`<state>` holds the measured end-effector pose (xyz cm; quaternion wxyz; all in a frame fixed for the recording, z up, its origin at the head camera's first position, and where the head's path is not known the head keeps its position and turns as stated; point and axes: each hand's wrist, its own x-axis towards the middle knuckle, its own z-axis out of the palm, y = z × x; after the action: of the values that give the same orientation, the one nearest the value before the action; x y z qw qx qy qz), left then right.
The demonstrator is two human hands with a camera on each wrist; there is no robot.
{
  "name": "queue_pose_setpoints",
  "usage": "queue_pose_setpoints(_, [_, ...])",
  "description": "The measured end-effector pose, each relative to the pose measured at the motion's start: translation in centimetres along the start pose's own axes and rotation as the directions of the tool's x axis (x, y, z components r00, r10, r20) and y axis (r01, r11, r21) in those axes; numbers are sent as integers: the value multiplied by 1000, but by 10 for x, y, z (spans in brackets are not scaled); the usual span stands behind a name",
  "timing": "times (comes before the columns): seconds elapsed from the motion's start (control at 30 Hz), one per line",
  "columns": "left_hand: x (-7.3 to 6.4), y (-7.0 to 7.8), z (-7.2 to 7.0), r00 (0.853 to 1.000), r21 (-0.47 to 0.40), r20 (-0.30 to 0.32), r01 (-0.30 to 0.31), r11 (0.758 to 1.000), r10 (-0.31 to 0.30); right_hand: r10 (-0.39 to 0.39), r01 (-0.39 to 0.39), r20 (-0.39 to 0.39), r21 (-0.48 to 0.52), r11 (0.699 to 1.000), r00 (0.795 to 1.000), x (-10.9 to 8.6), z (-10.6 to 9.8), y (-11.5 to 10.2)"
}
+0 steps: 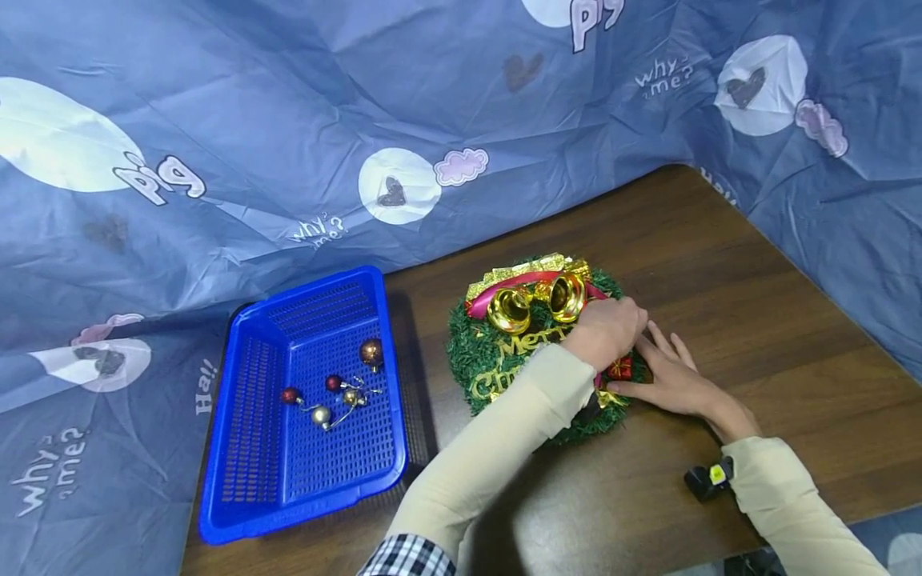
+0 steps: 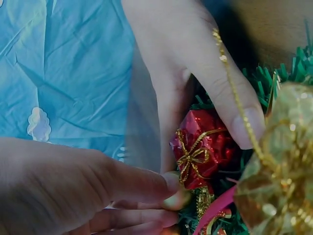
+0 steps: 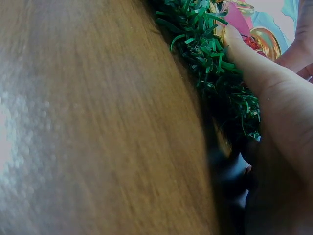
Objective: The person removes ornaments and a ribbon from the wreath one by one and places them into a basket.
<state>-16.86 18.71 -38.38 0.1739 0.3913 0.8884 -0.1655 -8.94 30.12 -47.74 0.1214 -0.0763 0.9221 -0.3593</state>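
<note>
A green tinsel wreath (image 1: 468, 340) lies on the table, bearing gold bells (image 1: 510, 310), a pink ribbon and gold lettering. Over its right side, my left hand (image 1: 608, 326) has curled fingers. Its thumb and index finger pinch a small yellowish round thing (image 2: 179, 199), mostly hidden, beside a red foil gift-box ornament (image 2: 198, 147) with a gold bow. My right hand (image 1: 673, 380) rests at the wreath's right edge, fingers fairly straight. In the right wrist view its thumb lies on the greenery (image 3: 210, 54); its other fingertips are hidden there.
A blue plastic basket (image 1: 399, 424) stands left of the wreath, with several small red, gold and brown baubles inside. Wooden tabletop (image 1: 756, 320) extends to the right. Patterned blue cloth (image 1: 288, 120) hangs behind the table.
</note>
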Motion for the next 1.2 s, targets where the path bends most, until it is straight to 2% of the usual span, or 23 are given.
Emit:
queue_pose_setpoints(0.2, [1, 0, 1, 999, -24, -30, -17, 1000, 16, 11, -11, 10, -6, 1000, 1000, -1, -2, -2])
queue_pose_setpoints(0.4, [-4, -6, 1, 997, -43, -69, -41, 998, 38, 5, -5, 9, -4, 1000, 1000, 0, -2, -5])
queue_pose_setpoints(0.57, [-9, -13, -4, 997, -104, -64, -41, 994, 34, 16, -16, 15, 5, 1000, 1000, 0, -3, -6])
queue_pose_setpoints(0.7, [-14, -19, -8, 997, -155, -42, -64, 986, 58, 31, -31, 30, 2, 1000, 999, 0, -4, -7])
queue_pose_setpoints(0.83, [-19, -26, -11, 995, -217, -53, -96, 971, 87, 23, -23, 29, -1, 1000, 999, 1, -3, -5])
queue_pose_setpoints(1.2, [-32, -43, -16, 985, -267, -134, -145, 953, 112, 27, -27, 16, 1, 1000, 1000, 1, -2, -3])
